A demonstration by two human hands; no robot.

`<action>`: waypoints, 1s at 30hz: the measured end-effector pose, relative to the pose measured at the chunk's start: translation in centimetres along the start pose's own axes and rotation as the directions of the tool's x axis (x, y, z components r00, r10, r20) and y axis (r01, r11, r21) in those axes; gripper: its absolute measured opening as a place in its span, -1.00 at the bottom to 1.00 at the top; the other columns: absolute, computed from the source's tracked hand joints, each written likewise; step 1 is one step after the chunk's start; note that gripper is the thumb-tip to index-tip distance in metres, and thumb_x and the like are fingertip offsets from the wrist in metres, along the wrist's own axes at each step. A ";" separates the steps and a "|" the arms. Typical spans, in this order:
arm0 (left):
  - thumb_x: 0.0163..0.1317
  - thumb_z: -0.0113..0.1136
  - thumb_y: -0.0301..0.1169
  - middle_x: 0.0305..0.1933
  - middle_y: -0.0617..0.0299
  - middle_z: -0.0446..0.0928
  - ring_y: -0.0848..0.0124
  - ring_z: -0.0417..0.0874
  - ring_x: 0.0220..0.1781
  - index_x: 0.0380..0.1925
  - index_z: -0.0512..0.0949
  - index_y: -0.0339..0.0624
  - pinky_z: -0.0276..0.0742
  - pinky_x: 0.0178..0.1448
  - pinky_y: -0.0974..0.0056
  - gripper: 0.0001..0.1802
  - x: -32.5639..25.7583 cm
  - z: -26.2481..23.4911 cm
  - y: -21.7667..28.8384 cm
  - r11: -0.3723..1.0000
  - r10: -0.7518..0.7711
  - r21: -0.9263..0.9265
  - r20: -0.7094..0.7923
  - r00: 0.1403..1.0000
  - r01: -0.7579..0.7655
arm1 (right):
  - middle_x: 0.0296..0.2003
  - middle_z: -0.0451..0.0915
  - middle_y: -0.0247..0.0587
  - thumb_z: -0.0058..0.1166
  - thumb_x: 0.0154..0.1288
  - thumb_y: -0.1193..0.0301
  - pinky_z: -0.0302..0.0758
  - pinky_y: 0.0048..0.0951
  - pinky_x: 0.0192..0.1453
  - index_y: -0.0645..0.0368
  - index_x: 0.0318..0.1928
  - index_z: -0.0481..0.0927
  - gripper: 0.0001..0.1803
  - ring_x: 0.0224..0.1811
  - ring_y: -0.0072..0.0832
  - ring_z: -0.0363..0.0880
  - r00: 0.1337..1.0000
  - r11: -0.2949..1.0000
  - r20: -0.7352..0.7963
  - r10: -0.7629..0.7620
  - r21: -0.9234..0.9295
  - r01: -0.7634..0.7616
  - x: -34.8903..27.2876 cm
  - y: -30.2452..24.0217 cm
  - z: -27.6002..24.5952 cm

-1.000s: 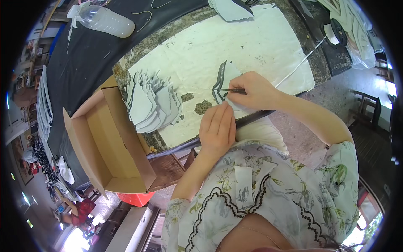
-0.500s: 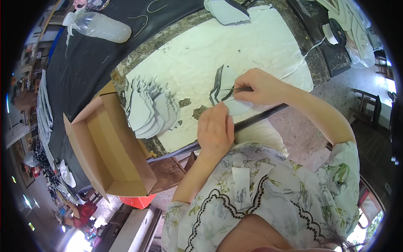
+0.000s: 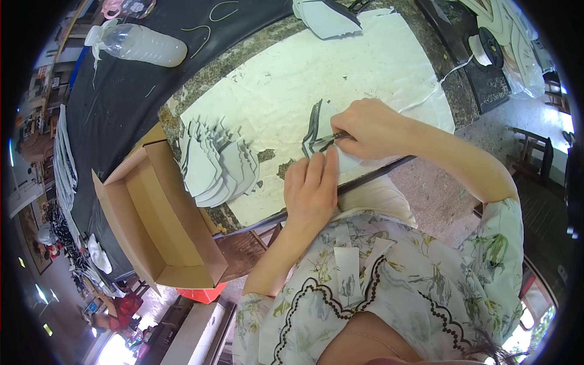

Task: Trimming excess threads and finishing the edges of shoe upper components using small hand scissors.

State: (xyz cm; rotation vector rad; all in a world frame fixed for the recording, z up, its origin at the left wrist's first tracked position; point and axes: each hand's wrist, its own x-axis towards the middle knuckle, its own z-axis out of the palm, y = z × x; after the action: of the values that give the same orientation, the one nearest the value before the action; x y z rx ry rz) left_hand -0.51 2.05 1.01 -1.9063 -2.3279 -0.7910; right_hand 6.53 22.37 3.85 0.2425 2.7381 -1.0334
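Note:
A pale grey-white cut piece [image 3: 348, 159] with a dark strip along its far left edge lies on the white sheet in front of me. My left hand [image 3: 311, 190] rests on its near left part, fingers stretched out and pressing it down. My right hand [image 3: 371, 128] is closed round a thin, dark, pointed tool [image 3: 340, 136], whose exact kind I cannot make out. The tool's tip points left, toward the dark strip [image 3: 312, 126] just beyond my left fingertips. Part of the piece is hidden under both hands.
Stacked similar pieces [image 3: 213, 173] stand at the left of the sheet. An open cardboard box [image 3: 137, 204] sits beside the table's left edge. More pieces [image 3: 325, 19] lie at the far edge. A plastic bottle [image 3: 146, 45] is far left; a thread spool [image 3: 480, 50] is far right.
My right hand has shifted slightly left, bringing the tool nearer my left fingertips. The tool's tip has dropped toward the near part of the dark strip. My left hand barely moves.

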 end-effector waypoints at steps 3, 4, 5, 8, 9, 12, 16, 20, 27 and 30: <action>-0.02 0.16 -0.50 -0.06 0.11 0.47 0.19 0.48 -0.11 0.07 0.54 -0.33 0.46 0.04 0.15 -0.46 0.2 -0.2 -0.1 0.994 0.052 0.091 0.031 0.998 -0.055 | -0.53 0.60 0.00 0.17 0.12 0.35 0.48 -0.12 -0.29 0.24 -0.43 0.58 -0.81 -0.41 -0.03 0.60 0.997 0.997 0.083 -0.004 0.080 -0.003 0.5 0.2 -2.1; -0.02 0.16 -0.50 -0.06 0.11 0.47 0.19 0.48 -0.11 0.07 0.54 -0.33 0.46 0.04 0.15 -0.46 0.3 -0.2 -0.1 0.994 0.054 0.092 0.031 0.998 -0.056 | -0.53 0.60 0.01 0.18 0.12 0.35 0.48 -0.13 -0.28 0.25 -0.43 0.58 -0.81 -0.40 -0.03 0.60 0.987 0.987 0.157 0.012 0.155 -0.036 0.7 0.3 -2.8; -0.03 0.15 -0.49 -0.06 0.11 0.47 0.19 0.48 -0.11 0.08 0.53 -0.33 0.46 0.04 0.14 -0.45 0.3 -0.3 0.0 0.991 0.057 0.114 0.048 0.997 -0.063 | -0.53 0.60 0.01 0.18 0.12 0.35 0.48 -0.13 -0.28 0.25 -0.43 0.58 -0.81 -0.40 -0.03 0.60 0.988 0.987 0.155 0.014 0.155 -0.038 0.9 0.4 -2.8; -0.04 0.13 -0.48 -0.07 0.11 0.46 0.19 0.48 -0.11 0.09 0.52 -0.34 0.46 0.04 0.14 -0.43 0.5 -0.2 0.0 0.987 0.065 0.140 0.075 0.995 -0.075 | -0.52 0.60 0.02 0.16 0.12 0.38 0.48 -0.13 -0.28 0.27 -0.44 0.58 -0.82 -0.40 -0.04 0.59 0.985 0.997 0.169 -0.023 0.082 0.009 1.2 0.7 -2.4; -0.03 0.13 -0.48 -0.07 0.10 0.46 0.18 0.48 -0.11 0.10 0.51 -0.34 0.46 0.04 0.14 -0.43 0.6 -0.3 0.1 0.986 0.068 0.144 0.085 0.994 -0.080 | -0.49 0.61 0.05 0.12 0.10 0.40 0.50 -0.10 -0.25 0.30 -0.45 0.59 -0.82 -0.37 -0.01 0.61 0.990 0.997 0.143 -0.014 0.073 0.003 1.1 0.5 -2.2; -0.02 0.12 -0.48 -0.08 0.09 0.46 0.19 0.48 -0.11 0.10 0.50 -0.34 0.46 0.04 0.13 -0.43 0.9 -0.4 0.1 0.985 0.072 0.148 0.125 0.990 -0.090 | -0.48 0.62 0.05 0.11 0.09 0.41 0.50 -0.10 -0.25 0.31 -0.46 0.59 -0.82 -0.36 0.00 0.61 0.994 0.999 0.104 -0.012 0.053 0.007 1.1 0.9 -1.5; -0.03 0.11 -0.48 -0.09 0.07 0.45 0.20 0.48 -0.12 0.09 0.49 -0.40 0.46 0.03 0.17 -0.43 1.3 -0.6 0.3 0.983 0.086 0.152 0.139 0.987 -0.107 | -0.49 0.62 0.02 0.14 0.10 0.39 0.51 -0.11 -0.25 0.26 -0.46 0.58 -0.83 -0.37 -0.01 0.61 0.994 0.998 0.100 0.054 -0.033 -0.051 1.2 0.8 -0.8; -0.03 0.10 -0.51 -0.11 0.05 0.45 0.20 0.48 -0.13 0.08 0.47 -0.50 0.47 -0.01 0.21 -0.43 1.8 -0.1 0.3 0.992 0.097 0.073 0.117 0.988 -0.106 | -0.47 0.63 0.05 0.15 0.10 0.38 0.51 -0.09 -0.22 0.25 -0.47 0.59 -0.83 -0.34 0.03 0.61 0.992 0.988 0.100 0.083 -0.140 -0.068 1.1 0.5 -1.2; -0.03 0.11 -0.51 -0.14 0.06 0.44 0.21 0.48 -0.15 0.09 0.47 -0.50 0.48 -0.05 0.22 -0.42 2.0 0.5 0.3 0.981 0.130 0.128 0.113 0.985 -0.144 | -0.64 0.54 -0.10 0.13 0.16 0.42 0.44 -0.36 -0.50 0.36 -0.53 0.54 -0.76 -0.64 -0.38 0.57 0.945 0.933 0.326 0.038 0.326 -0.150 2.0 3.7 -4.8; -0.04 0.10 -0.53 -0.14 0.07 0.45 0.21 0.48 -0.15 0.10 0.48 -0.48 0.48 -0.05 0.22 -0.42 1.9 0.5 0.2 0.985 0.113 0.117 0.103 0.988 -0.124 | -0.66 0.53 -0.14 0.13 0.18 0.42 0.41 -0.40 -0.54 0.37 -0.54 0.53 -0.75 -0.68 -0.44 0.54 0.959 0.950 0.280 0.055 0.280 -0.136 2.0 3.7 -4.4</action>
State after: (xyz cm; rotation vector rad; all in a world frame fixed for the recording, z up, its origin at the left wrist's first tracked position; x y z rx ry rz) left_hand -0.61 4.06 1.28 -2.0487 -2.2304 -0.5438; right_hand 4.87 28.23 4.24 0.2574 2.3021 -1.3407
